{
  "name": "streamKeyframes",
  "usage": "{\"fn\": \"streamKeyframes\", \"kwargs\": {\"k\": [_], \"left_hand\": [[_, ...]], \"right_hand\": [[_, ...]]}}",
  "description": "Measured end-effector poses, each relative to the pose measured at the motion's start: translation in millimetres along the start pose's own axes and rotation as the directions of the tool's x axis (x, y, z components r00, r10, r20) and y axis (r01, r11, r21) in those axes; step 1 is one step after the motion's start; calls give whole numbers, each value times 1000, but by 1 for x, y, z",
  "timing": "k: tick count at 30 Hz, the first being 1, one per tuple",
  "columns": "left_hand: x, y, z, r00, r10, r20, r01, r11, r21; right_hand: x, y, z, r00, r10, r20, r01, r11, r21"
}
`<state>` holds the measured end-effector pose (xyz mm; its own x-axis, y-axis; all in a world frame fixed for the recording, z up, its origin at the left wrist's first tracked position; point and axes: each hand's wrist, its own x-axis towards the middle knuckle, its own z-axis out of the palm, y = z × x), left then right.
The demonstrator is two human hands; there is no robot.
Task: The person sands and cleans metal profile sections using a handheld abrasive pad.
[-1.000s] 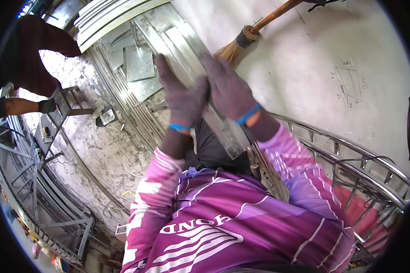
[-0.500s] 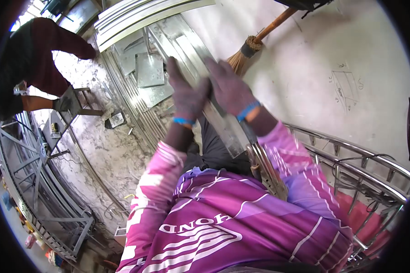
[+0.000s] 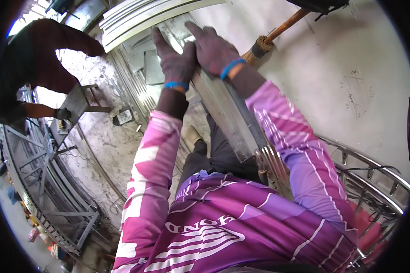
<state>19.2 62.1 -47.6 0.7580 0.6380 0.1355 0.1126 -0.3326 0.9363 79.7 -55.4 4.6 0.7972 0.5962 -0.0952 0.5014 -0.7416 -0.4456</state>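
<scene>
A long flat metal strip [image 3: 223,116] runs from near my lap up and away to the left, beneath my hands. My left hand [image 3: 175,66], in a dark glove with a blue cuff, is over its far part, fingers stretched forward and the thumb side toward the other hand. Right beside it is my right hand [image 3: 214,50], gloved the same way, its fingers extended forward and left. The hands nearly touch. Whether the palms press on the metal is hidden. Several thin metal tubes [image 3: 273,168] lie by the strip's near end.
Pale metal profiles [image 3: 146,20] are stacked ahead. A broom [image 3: 262,45] is at the upper right. A chrome rack [image 3: 373,170] stands at my right. On the left, another person [image 3: 45,59] bends over a small metal stool [image 3: 79,107] near a metal frame [image 3: 29,152].
Both hands have moved forward along the strip, away from my body, and my arms are straighter. A shoe now shows below my left forearm. The view has shifted slightly.
</scene>
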Motion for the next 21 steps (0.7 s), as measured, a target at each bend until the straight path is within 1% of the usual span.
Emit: {"fn": "streamKeyframes", "kwargs": {"k": [1,2,4,5,6,7,8,9,10,11,12,13,15,18,19,21], "left_hand": [[19,-11,3,998,61,-21,-61,998,18],[29,-13,2,997,78,-14,-77,996,33],[34,-9,2,999,13,-34,-10,998,65],[27,-5,1,999,19,-27,-17,998,64],[14,-1,-1,1000,-22,8,22,998,54],[0,7,-6,997,-63,37,61,997,43],[-21,16,-9,995,-67,68,60,994,96],[-45,10,-7,997,9,76,-17,994,105],[-73,2,-3,995,55,85,-54,998,-9],[-104,-2,-2,993,49,108,-44,998,-43],[-134,-2,1,990,89,110,-82,995,-63],[-159,4,-1,987,113,115,-104,991,-84],[-187,13,-6,985,64,163,-52,996,-79],[-176,13,-5,985,55,166,-46,997,-60],[-162,11,-5,984,56,170,-46,997,-60],[-120,4,-3,990,41,136,-21,990,-141]], "right_hand": [[20,-4,0,999,32,9,-32,999,-18],[32,-5,5,998,-10,-61,7,998,-56],[33,1,11,997,-20,-77,19,1000,-11],[30,4,10,996,-33,-83,34,999,14],[20,8,16,986,-50,-158,55,998,27],[-3,3,5,995,-7,-102,10,999,34],[-28,8,5,996,-23,-89,27,998,51],[-56,19,6,990,-91,-108,99,993,71],[-91,21,2,982,-128,-141,138,989,62],[-122,27,4,968,-169,-185,178,983,35],[-150,32,6,952,-208,-225,216,976,9],[-177,31,3,954,-210,-212,217,976,11],[-205,28,2,983,-91,-159,85,995,-41],[-189,20,-7,989,-79,-128,81,997,6],[-175,19,-7,989,-75,-128,77,997,7],[-135,18,-3,996,-42,-80,47,997,69]]}}
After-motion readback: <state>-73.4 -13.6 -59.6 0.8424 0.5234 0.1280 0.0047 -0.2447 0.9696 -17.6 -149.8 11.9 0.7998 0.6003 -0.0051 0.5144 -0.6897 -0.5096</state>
